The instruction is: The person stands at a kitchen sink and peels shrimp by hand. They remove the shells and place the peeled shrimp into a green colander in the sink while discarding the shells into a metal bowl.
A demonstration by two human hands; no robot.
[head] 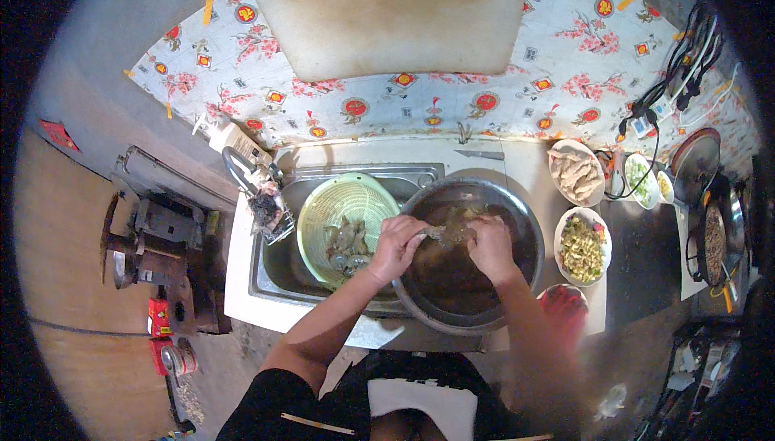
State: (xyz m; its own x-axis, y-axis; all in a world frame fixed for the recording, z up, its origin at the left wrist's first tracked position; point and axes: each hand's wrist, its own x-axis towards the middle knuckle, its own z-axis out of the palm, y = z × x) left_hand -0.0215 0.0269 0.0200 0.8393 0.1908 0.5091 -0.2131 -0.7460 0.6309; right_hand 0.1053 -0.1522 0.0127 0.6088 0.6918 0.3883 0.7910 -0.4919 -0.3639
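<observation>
Over a large dark basin (418,314) of brownish water, my left hand (396,247) pinches a small grey shrimp (435,234) between thumb and fingertips. My right hand (491,246) is a short way to its right, above the basin too, with its fingers curled inward. Whether anything is between those fingertips is hard to make out. Pale bits (463,215) show in the basin just beyond my hands. Left of the basin, a light green plastic colander (315,217) sits in a steel sink (281,271) and holds several grey shrimp (351,241).
A pump bottle (239,141) and a faucet (235,165) with a wire rack stand at the sink's left. To the right are a plate of pale meat strips (576,171), a bowl of chopped vegetables (582,247), a red container (563,314) and hanging cables (657,102). Cutting boards (399,29) lean behind.
</observation>
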